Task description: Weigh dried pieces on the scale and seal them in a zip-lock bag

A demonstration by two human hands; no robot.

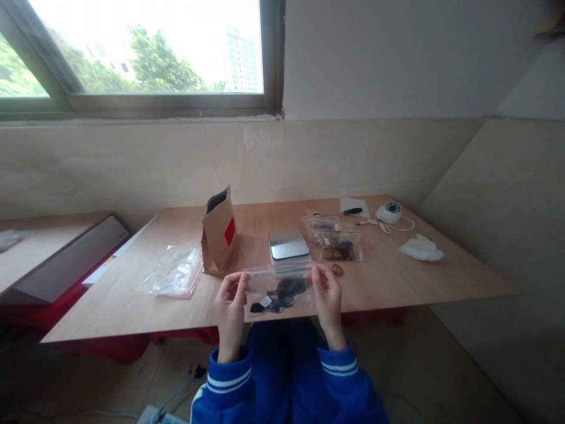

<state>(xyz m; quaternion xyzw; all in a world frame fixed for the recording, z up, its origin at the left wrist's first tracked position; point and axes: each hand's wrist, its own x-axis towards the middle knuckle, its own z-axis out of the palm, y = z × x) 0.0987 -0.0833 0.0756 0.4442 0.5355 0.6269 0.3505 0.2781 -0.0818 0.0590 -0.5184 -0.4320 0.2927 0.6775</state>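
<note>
Fingers [241, 284] of both hands pinch a clear zip bag [279, 290] by its top corners above the wooden table's [397, 277] near edge, below a window [145, 53]; its dark contents are indistinct.

We see a light brown wooden worktop [397, 277]. On it, a tan paper bag [218, 235] with a red label, a silver scale [288, 244], and a white cloth [421, 248]. Our sleeves [338, 365] are bright blue with white stripes. The clear bag [280, 288] holds dark contents.
</note>
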